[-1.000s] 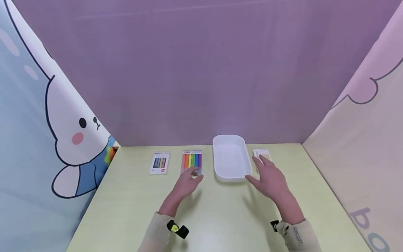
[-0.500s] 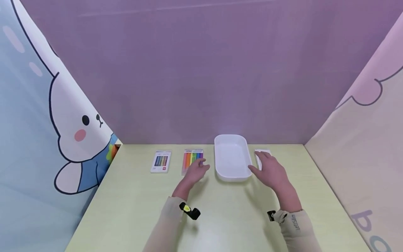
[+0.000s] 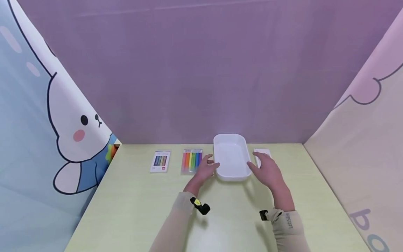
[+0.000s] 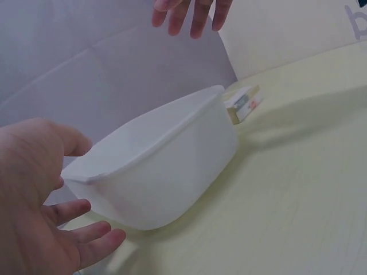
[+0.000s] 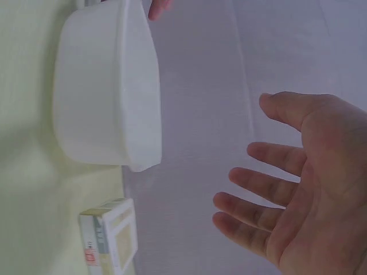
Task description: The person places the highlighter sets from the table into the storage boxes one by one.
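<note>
A white rectangular plastic basin [image 3: 232,157] with rounded corners sits at the back of the table. My left hand [image 3: 205,170] is at its left side, thumb over the rim and the other fingers spread beside the wall, as the left wrist view shows of the basin [image 4: 166,172]. On the other side, my right hand [image 3: 267,170] hovers with fingers spread and nothing held. In the right wrist view its fingers [image 5: 266,186] are apart from the basin [image 5: 94,86]. A small white box [image 3: 257,159] lies under the right hand, partly hidden by it.
Left of the basin lies a pack of rainbow-coloured markers or sticks [image 3: 190,161]. Farther left is a white box with coloured sticks pictured [image 3: 160,161]. A purple cloth [image 3: 201,77] backs the table, and printed cloths flank it.
My left hand has moved right and slightly forward, from over the rainbow pack to the basin's left side. My right hand has shifted only a little. The basin stays in place.
</note>
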Demonstrator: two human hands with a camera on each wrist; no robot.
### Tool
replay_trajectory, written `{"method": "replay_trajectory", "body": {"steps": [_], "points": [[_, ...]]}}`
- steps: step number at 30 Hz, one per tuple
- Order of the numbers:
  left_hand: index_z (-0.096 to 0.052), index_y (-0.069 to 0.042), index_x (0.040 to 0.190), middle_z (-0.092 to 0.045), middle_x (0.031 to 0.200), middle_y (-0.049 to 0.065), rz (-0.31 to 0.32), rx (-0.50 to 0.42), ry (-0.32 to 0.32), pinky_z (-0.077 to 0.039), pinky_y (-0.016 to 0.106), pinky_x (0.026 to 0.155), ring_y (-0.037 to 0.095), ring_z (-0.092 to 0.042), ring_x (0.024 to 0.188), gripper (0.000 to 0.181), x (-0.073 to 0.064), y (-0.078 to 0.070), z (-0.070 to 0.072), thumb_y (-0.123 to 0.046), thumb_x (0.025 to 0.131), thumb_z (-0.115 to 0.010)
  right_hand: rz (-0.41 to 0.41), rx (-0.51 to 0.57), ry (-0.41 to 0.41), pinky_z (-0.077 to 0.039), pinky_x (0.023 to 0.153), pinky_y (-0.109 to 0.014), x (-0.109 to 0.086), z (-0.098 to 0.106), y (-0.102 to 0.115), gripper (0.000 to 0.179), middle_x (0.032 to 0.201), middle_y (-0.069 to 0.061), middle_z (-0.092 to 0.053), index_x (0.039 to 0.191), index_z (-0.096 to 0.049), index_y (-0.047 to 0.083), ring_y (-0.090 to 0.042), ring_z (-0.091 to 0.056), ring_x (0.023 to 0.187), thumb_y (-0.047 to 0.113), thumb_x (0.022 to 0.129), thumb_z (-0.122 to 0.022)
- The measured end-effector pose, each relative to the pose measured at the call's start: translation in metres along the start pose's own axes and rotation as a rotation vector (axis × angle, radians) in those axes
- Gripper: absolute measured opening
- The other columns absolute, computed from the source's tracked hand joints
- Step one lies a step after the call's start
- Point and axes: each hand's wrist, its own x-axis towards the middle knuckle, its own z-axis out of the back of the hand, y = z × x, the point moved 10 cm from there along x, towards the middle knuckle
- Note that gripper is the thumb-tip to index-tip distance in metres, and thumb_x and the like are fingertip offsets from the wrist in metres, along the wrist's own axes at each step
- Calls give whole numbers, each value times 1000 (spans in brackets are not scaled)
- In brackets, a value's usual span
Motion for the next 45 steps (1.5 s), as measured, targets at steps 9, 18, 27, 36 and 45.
{"method": "replay_trajectory", "body": {"steps": [9,18,27,36,45], "points": [[-39,-14,148,-54,121,17,-9,-52,-19,-56,37,73,27,-61,97,66,7,8,-6,-14,90,-69,-89,103,-19,-47,88,-55,4,-7,-38,46,128,-27,-56,130,-55,-3,-46,-58,108,28,96,-59],[-41,-22,148,-52,122,17,-6,-49,-32,-56,37,69,25,-61,92,64,12,16,-6,-7,90,-63,-174,125,29,-46,88,-57,13,-16,-73,57,128,-33,-52,141,-40,-4,-49,-54,111,30,98,-56],[-40,-31,148,-53,120,13,12,41,-28,-53,34,70,25,-57,95,60,12,15,-8,-15,93,-56,-158,19,104,-41,92,-60,41,-25,-102,57,132,-34,-47,141,-40,-4,-49,-49,115,32,98,-52],[-37,-33,149,-54,115,11,-32,98,-40,-51,35,76,24,-56,96,60,12,18,-12,-18,93,-51,-237,-108,171,-38,90,-68,56,-40,-125,68,139,-37,-32,143,-38,0,-59,-36,121,45,94,-54],[-35,-30,150,-54,120,10,-79,191,-55,-47,44,88,24,-54,103,55,14,15,-16,-20,98,-47,-343,-151,186,-38,84,-65,56,-59,-149,99,132,-40,-28,150,-24,1,-55,-32,113,64,82,-61]]}}
